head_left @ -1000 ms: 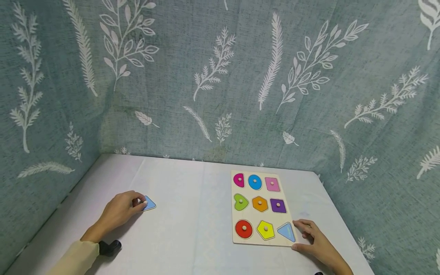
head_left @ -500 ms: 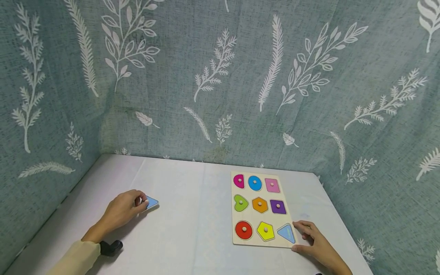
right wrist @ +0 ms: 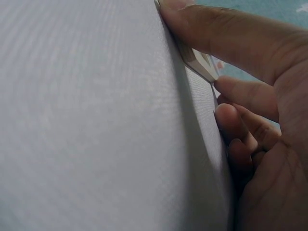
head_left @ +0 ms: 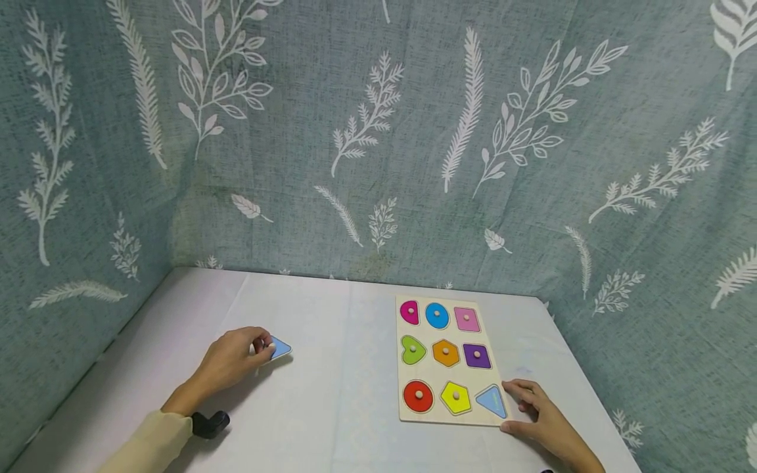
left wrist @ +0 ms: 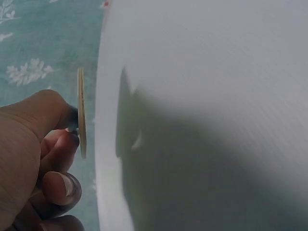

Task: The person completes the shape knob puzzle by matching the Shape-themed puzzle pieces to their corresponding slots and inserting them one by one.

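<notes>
My left hand [head_left: 233, 355] pinches a blue triangle puzzle piece [head_left: 280, 348] by its small knob, between thumb and index finger. In the left wrist view the wooden piece [left wrist: 82, 113] shows edge-on, raised above the table with its shadow apart from it. A wooden peg puzzle board [head_left: 434, 418] lies to the right, with several coloured knobbed shapes in it. Its near right corner has a light blue triangular recess [head_left: 492, 401] without a knob. Beside that corner my right hand [head_left: 541, 417] rests with relaxed fingers, thumb and index fingertips touching the board's edge [right wrist: 202, 67].
A white cloth covers the table [head_left: 331, 394]. Green-grey fabric with white leaf prints [head_left: 378, 131] hangs behind it and along both sides. A black wrist strap piece [head_left: 209, 425] sits below the left hand at the sleeve.
My left hand has lifted the triangle piece off the table and carried it to the right. My right hand and the board stay where they were.
</notes>
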Motion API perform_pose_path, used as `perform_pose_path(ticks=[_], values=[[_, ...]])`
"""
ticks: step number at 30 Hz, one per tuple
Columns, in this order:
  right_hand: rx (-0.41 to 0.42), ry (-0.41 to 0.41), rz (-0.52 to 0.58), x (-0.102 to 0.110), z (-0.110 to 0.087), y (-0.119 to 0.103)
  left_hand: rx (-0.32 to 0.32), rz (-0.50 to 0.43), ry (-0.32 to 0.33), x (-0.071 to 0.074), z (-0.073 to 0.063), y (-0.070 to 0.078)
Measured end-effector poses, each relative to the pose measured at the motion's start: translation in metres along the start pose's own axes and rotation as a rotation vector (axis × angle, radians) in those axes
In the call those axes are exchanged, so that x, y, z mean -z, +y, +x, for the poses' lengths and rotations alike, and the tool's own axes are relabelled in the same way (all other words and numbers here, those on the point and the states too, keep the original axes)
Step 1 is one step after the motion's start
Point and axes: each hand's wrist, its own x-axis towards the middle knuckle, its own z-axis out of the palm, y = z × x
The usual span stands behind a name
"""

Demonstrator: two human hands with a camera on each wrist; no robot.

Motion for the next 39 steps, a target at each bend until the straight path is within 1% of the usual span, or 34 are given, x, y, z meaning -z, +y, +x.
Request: perform_pose_path(ticks=[6, 9, 18, 24, 29, 36, 39], values=[[-0.002, -0.005, -0.004, 0.000, 0.000, -0.004, -0.021, -0.013, 0.003, -0.007, 0.005, 0.009], [0.008, -0.011, -0.004, 0.002, 0.000, -0.006, -0.046, -0.021, 0.004, -0.011, 0.009, 0.014], [0.009, -0.030, 0.047, 0.002, -0.001, -0.006, -0.092, -0.063, 0.003, -0.026, 0.019, 0.029], [0.009, -0.025, 0.026, 0.003, -0.003, -0.007, -0.108, -0.081, 0.001, -0.033, 0.025, 0.038], [0.005, -0.022, 0.017, 0.002, -0.003, -0.007, -0.126, -0.114, 0.007, -0.037, 0.029, 0.045], [-0.015, -0.009, -0.014, 0.000, -0.004, -0.006, -0.138, -0.138, -0.012, -0.042, 0.034, 0.055], [-0.005, -0.008, -0.012, 0.000, -0.004, -0.007, -0.143, -0.149, -0.015, -0.044, 0.036, 0.060]])
